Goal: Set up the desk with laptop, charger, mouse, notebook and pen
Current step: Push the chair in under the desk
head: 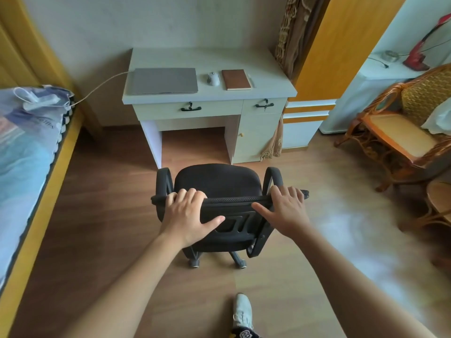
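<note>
On the white desk (170, 56) lies a closed grey laptop (164, 81), with a pale charger cable (102, 85) running from its left edge to a white power strip (40, 102) on the bed. Right of the laptop sit a white mouse (213, 78), a brown notebook (236, 79) and a pale pen (251, 80) along the notebook's right edge. A black office chair (218, 182) stands on the floor well in front of the desk. My left hand (189, 214) and my right hand (286, 211) both grip the top of its backrest.
A bed (22, 152) with a yellow frame runs along the left. A rattan chair (400, 128) and small rattan table stand at the right. An orange and white cabinet (317, 76) and a curtain flank the desk's right side. My shoe (242, 311) is on the wooden floor.
</note>
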